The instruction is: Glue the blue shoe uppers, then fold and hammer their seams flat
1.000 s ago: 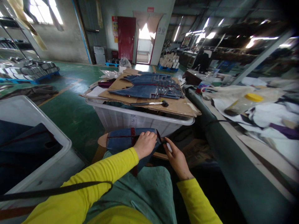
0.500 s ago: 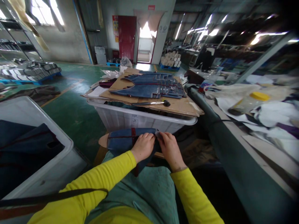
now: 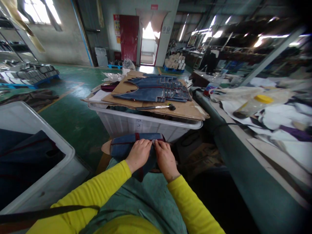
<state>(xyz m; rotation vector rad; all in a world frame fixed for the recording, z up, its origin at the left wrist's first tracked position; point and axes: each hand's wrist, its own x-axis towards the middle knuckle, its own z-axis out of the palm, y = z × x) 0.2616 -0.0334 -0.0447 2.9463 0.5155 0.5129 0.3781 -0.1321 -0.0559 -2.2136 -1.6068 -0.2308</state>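
Lower-centre, your left hand (image 3: 138,155) grips the blue, red-banded leathery piece (image 3: 122,149), seemingly steadying it; your right hand (image 3: 166,159) pinches a pale object (image 3: 153,141).

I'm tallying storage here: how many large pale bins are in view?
2: the left bin, with blue material inside, and the middle bin, under cardboard, beyond the blue piece the left hand rests on. Others may be hidden.
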